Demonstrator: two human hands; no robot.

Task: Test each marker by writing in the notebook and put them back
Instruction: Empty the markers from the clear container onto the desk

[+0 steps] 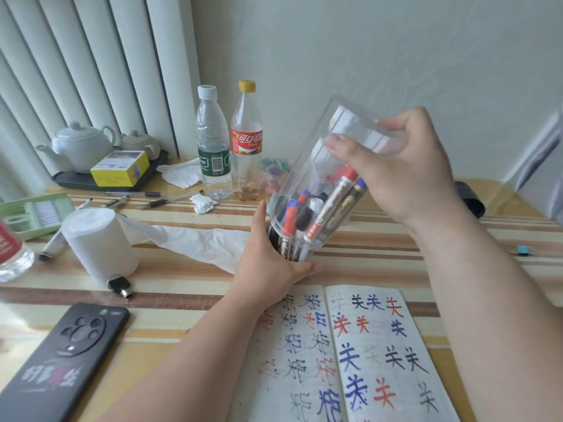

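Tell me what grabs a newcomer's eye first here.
The tilted clear plastic jar of red, blue and black markers at centre, gripped by the left hand at its base and the right hand at its top. Below it, the open notebook covered in red, blue and black characters.

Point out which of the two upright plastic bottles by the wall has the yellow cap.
The clear bottle with the red label, standing right of the green-labelled water bottle, which has a white cap. It looks nearly empty, with small brownish bits at the bottom.
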